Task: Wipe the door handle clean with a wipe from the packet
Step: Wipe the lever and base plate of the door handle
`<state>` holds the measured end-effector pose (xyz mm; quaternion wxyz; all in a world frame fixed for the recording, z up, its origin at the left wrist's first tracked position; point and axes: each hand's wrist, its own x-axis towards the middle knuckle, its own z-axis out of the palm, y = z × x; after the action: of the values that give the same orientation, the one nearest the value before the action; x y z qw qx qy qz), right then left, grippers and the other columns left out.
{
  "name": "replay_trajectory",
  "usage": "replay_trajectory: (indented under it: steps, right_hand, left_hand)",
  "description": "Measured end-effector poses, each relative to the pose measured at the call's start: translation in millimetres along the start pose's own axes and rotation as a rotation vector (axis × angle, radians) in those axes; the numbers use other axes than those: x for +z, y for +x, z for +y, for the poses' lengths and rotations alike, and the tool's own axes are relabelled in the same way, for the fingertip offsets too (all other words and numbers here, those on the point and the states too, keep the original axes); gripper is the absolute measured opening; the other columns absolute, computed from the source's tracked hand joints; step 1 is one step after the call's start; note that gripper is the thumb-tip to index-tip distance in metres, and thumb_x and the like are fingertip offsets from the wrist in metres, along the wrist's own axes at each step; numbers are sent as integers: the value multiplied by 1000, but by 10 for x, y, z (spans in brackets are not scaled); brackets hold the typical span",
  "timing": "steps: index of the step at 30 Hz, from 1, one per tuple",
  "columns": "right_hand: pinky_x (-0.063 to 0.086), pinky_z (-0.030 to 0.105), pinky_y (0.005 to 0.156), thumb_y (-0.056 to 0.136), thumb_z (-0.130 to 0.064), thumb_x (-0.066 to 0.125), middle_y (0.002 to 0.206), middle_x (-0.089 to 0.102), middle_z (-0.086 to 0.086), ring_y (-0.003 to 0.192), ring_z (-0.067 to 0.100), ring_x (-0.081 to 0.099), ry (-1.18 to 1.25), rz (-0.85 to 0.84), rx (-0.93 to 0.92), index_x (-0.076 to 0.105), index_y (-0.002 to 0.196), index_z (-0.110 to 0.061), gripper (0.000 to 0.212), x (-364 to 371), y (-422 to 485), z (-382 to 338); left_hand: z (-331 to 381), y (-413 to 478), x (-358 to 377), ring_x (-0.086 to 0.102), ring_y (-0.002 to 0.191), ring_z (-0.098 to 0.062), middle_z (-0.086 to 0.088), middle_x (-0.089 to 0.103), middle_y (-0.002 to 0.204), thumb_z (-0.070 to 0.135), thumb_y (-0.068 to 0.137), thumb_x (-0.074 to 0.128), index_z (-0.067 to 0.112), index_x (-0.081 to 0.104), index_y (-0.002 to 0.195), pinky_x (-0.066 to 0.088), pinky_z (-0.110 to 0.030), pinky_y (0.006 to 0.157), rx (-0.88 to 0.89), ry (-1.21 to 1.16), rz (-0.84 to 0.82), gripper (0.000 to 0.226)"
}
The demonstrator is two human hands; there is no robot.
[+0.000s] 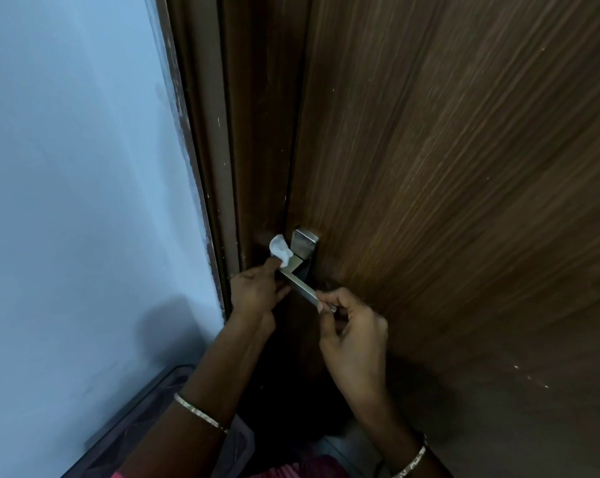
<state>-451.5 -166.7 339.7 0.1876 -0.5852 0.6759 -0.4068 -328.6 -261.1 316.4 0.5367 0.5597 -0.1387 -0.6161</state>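
Wipe [279,250], white, bunched: held at the fingertips of your left grip [257,288], pressed on the door handle [300,288] beside its backplate [305,241]. Right grip [353,332]: pinched round the handle's free end. You needed to steady it there and draw the wipe along every face.

Pale blue wall [67,167], dark wood-grain door [464,167]

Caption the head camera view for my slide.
Left hand holds a white wipe against the door handle while right hand pinches its free end.
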Motion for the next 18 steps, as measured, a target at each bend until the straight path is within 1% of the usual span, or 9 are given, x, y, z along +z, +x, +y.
replay_trajectory:
  steps: [1, 2, 5, 8, 10, 12, 14, 16, 18]
  right_hand:
    - [60, 23, 79, 93, -12, 65, 102, 73, -13, 91, -4, 69, 4, 2, 0, 70, 102, -22, 15, 3, -4, -1]
    - [60, 23, 79, 93, -12, 64, 102, 73, -12, 91, -3, 69, 8, 5, -2, 70, 102, -22, 15, 10, -9, -2]
    - [60, 22, 79, 93, -11, 64, 103, 73, -10, 93, -2, 69, 2, 21, -15, 71, 102, -20, 14, 16, -19, 6]
    - [59, 19, 80, 94, -12, 63, 105, 73, -8, 95, -1, 68, -5, 14, -12, 71, 103, -18, 14, 18, -13, 10]
    - [59, 22, 80, 94, -12, 62, 106, 73, -7, 96, 0, 68, 3, 7, -3, 71, 104, -17, 14, 25, -14, 8]
    - [60, 24, 81, 95, -12, 62, 106, 73, -7, 96, 1, 69, 1, 8, 2, 72, 104, -17, 14, 21, -11, 1]
    - [60, 23, 80, 93, -12, 63, 106, 73, -7, 95, 0, 69, -8, 9, 1, 72, 103, -18, 14, 15, -6, -8]
    - [61, 24, 77, 92, -12, 64, 105, 73, -7, 94, 1, 70, -7, 6, 5, 71, 103, -19, 15, 12, -4, -22]
    - [62, 29, 77, 92, -11, 65, 105, 74, -6, 94, 2, 71, -5, 8, 9, 71, 103, -18, 15, 13, -7, -30]
  left_hand:
    - [35, 19, -18, 72, 86, -26, -16, 73, 100, 18, 90, 71, -1, 69, 104, 61, -30, 58, -83, -57, -33, 24]
    - [63, 28, -35, 71, 83, -23, -16, 72, 100, 18, 90, 70, -1, 67, 108, 60, -27, 54, -130, -82, -56, 26]
    - [73, 59, -77, 70, 79, -22, -17, 71, 96, 16, 92, 68, -1, 66, 104, 61, -26, 54, -149, -86, -73, 21]
    - [28, 56, -160, 73, 76, -22, -16, 74, 87, 14, 91, 69, -2, 70, 96, 61, -26, 57, -93, -34, -38, 17]
    - [-6, 58, -257, 75, 71, -20, -14, 77, 77, 13, 89, 71, 1, 73, 88, 61, -25, 58, -9, 15, -32, 13]
    - [-30, 60, -353, 76, 68, -20, -12, 77, 73, 12, 89, 70, 3, 75, 83, 60, -25, 58, 40, 43, -50, 12]
    - [-76, 79, -406, 76, 67, -20, -12, 77, 73, 11, 90, 69, 3, 76, 81, 61, -26, 58, 30, 60, -50, 14]
    - [-171, 79, -393, 76, 68, -18, -12, 78, 79, 9, 91, 69, 1, 76, 90, 61, -26, 61, 33, 99, -34, 11]
    - [-324, 54, -295, 76, 75, -17, -13, 78, 90, 5, 90, 69, 4, 76, 97, 61, -26, 67, 128, 142, -17, 10]
